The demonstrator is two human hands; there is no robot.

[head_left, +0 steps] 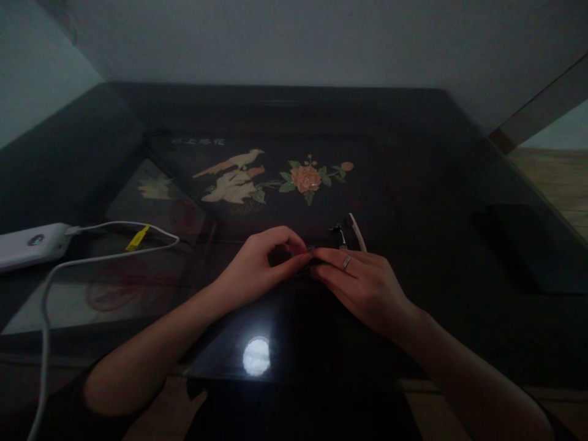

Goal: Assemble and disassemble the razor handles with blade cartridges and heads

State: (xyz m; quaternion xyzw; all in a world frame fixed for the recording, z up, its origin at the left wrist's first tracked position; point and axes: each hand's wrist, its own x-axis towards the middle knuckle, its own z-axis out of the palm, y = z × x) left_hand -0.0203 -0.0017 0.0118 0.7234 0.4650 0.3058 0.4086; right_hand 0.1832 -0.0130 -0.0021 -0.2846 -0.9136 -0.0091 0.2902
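Over the dark glass tabletop, my two hands meet at their fingertips. My left hand is closed in a pinch, thumb and forefinger together. My right hand, with a ring on one finger, presses its fingertips against the same spot. Between them a small dark thing shows slightly, too small and dim to name. Just beyond my right fingers lie a slim white curved piece and a small dark piece with a shiny edge. My right hand hides their near ends.
At left lies a white power bank with a white cable looping toward me, a yellow tag on it. A dark flat rectangular object sits at right. Bird and flower decoration marks the table; a wall stands behind.
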